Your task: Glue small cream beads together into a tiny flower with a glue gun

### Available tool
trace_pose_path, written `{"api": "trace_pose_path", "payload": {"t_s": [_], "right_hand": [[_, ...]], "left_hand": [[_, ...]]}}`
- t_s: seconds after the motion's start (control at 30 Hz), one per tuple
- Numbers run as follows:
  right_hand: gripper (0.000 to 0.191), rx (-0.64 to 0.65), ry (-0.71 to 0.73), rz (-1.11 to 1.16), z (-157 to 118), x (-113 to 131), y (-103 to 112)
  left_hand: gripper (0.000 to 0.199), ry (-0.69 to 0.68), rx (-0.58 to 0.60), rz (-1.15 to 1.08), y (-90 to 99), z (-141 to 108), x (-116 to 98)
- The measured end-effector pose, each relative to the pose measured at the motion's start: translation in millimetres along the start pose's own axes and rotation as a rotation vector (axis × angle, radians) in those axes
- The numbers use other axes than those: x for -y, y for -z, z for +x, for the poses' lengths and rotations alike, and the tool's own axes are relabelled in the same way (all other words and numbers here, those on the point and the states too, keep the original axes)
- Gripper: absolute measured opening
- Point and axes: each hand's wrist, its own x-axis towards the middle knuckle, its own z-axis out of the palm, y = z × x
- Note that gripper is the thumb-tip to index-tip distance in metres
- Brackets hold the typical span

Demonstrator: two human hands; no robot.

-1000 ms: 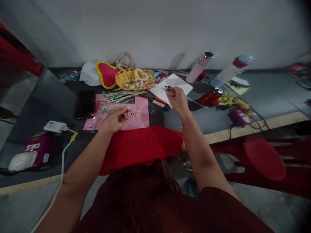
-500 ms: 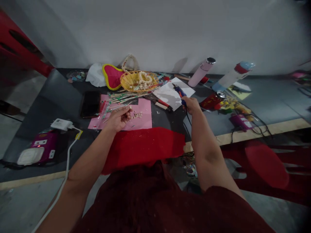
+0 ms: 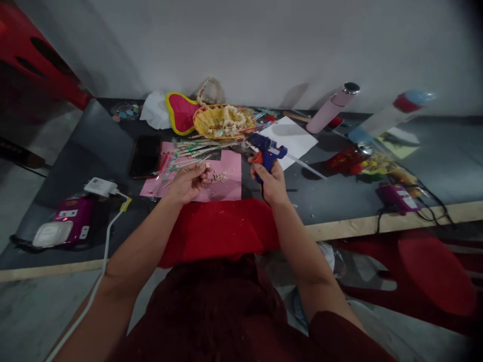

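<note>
In my right hand [image 3: 272, 182] is a blue glue gun [image 3: 268, 157], gripped by its handle, with a clear glue stick [image 3: 307, 167] poking out of its back end. Its nozzle points left, toward the basket. My left hand [image 3: 188, 182] pinches a small pale piece [image 3: 207, 166], too small to make out fully, between thumb and fingertips. Below that hand lies pink paper [image 3: 232, 173], with a little heap of pale bits [image 3: 219, 176] on it. Thin sticks with green marks [image 3: 196, 147] lie just behind.
Behind the sticks stands a yellow woven basket [image 3: 211, 123] holding a pale beaded-looking strand. A phone [image 3: 145, 157] and a purple power box [image 3: 73, 219] lie left. White paper [image 3: 290, 136], a pink flask [image 3: 332, 108], a red can [image 3: 345, 158] and a bottle [image 3: 392, 115] are on the right.
My right hand has brought the glue gun leftward, off the white paper and closer to my left hand, turning it side-on. My left hand keeps its pinch. The view has shifted slightly.
</note>
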Motion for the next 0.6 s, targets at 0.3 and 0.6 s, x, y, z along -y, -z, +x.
{"api": "trace_pose_path", "payload": {"t_s": [0.3, 0.6], "right_hand": [[0.028, 0.339, -0.060, -0.032, -14, -15, -2], [0.030, 0.397, -0.102, -0.030, -16, -14, -5]], "left_hand": [[0.008, -0.010, -0.054, 0.010, 2.0, 2, 3], [0.007, -0.022, -0.071, 0.014, -3.6, -1, -1]]}}
